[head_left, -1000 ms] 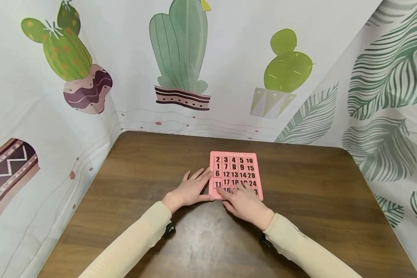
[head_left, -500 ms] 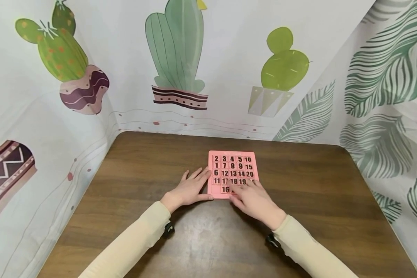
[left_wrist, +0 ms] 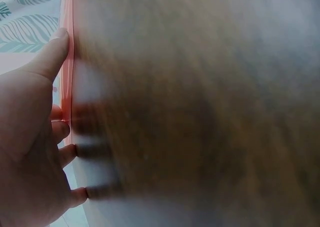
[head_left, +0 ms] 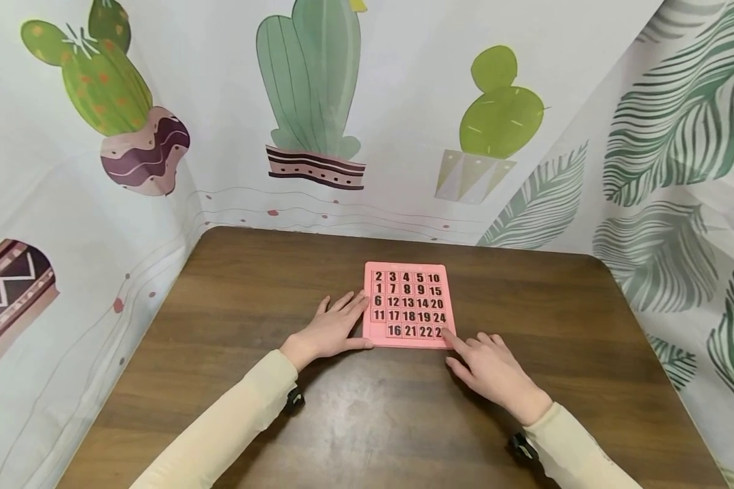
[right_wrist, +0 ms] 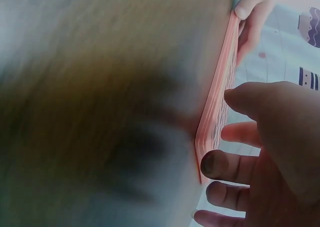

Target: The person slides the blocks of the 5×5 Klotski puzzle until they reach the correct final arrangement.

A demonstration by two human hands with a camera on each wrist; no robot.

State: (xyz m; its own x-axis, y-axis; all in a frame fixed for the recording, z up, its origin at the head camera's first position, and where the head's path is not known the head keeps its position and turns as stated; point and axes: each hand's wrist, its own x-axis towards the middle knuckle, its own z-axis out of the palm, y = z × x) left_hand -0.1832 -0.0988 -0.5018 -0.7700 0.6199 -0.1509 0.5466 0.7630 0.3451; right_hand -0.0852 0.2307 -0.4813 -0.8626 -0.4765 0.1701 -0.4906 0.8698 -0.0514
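Observation:
A pink sliding number puzzle (head_left: 376, 333) lies flat on the table, with black-numbered tiles in rows. Its bottom-left slot holds no tile; the bottom row starts with 16, 21 and 22. My left hand (head_left: 330, 333) rests at the puzzle's left side, fingers spread, fingertips on the edge and thumb by the lower-left corner. In the left wrist view the thumb (left_wrist: 52, 54) touches the pink rim. My right hand (head_left: 492, 370) has its index finger on the bottom-right tile, partly hiding its number. The other fingers are loosely bent and hold nothing.
The brown wooden table (head_left: 269, 272) has rounded far corners. Behind it and at the sides hangs a white cloth (head_left: 410, 88) printed with cacti and leaves. A dark band (head_left: 295, 399) shows under the left sleeve, another band (head_left: 522, 448) under the right one.
The 11 tile has slid up a little, under my right index finger. My right hand has then moved right, from the puzzle's lower left to its bottom-right tile. My left hand has stayed put.

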